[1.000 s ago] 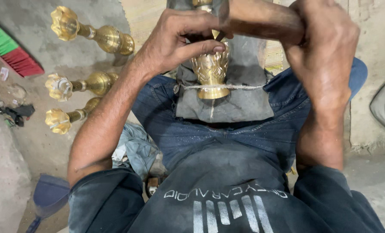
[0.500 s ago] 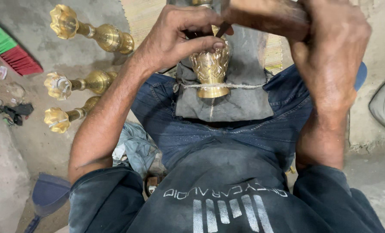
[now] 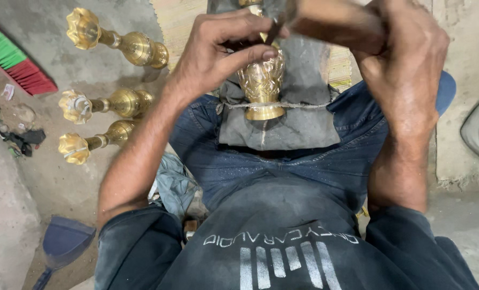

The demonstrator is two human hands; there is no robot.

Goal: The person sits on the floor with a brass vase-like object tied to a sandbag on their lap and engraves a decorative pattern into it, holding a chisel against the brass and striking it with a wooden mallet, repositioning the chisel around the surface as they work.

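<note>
At frame centre we see the engraved brass vase-shaped piece [image 3: 261,86] on grey cloth [image 3: 282,129]; left hand [image 3: 218,51] pinches a thin metal tool [image 3: 274,29], right hand [image 3: 406,64] grips a wooden handle [image 3: 331,21]; bare floor lower left

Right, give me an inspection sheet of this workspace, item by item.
Surface: grey cloth over the person's lap, on blue jeans.
Job's things: brass piece upright on the cloth, a string across its base; thin tool at its top.
Clutter: three brass stands lying on the concrete floor; scraps by the left edge; blue dustpan.
Grippers: left hand pinches the tool at the piece; right hand grips a wooden handle.
Cables: nothing seen.
Surroundings: woven mat, red and green brush.
</note>
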